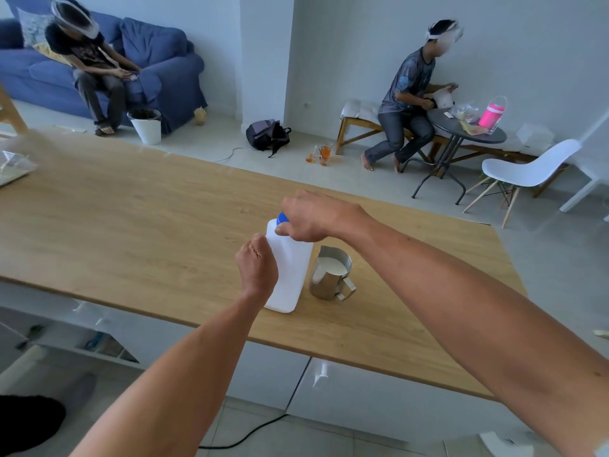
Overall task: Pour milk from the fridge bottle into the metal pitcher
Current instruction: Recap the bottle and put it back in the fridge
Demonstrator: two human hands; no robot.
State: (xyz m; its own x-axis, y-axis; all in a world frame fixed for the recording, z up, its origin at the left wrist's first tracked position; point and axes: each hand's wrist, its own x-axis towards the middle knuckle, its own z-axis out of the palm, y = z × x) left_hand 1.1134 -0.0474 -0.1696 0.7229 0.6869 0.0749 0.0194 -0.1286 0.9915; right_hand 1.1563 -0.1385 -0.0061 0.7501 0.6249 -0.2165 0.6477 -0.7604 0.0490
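Observation:
A white plastic milk bottle (291, 272) stands upright on the wooden table (131, 225), near its front edge. My left hand (258, 263) grips the bottle's left side. My right hand (313, 216) is closed over the blue cap (282, 218) at the top, hiding most of it. Right beside the bottle stands the metal pitcher (329, 275), with white milk inside and its handle toward me.
A clear container (13, 166) sits at the table's far left edge. Beyond the table are a blue sofa with a seated person (95, 67), a backpack (267, 135), drinks on the floor (321, 155), another seated person (405, 103) at a small round table, and a white chair (524, 169).

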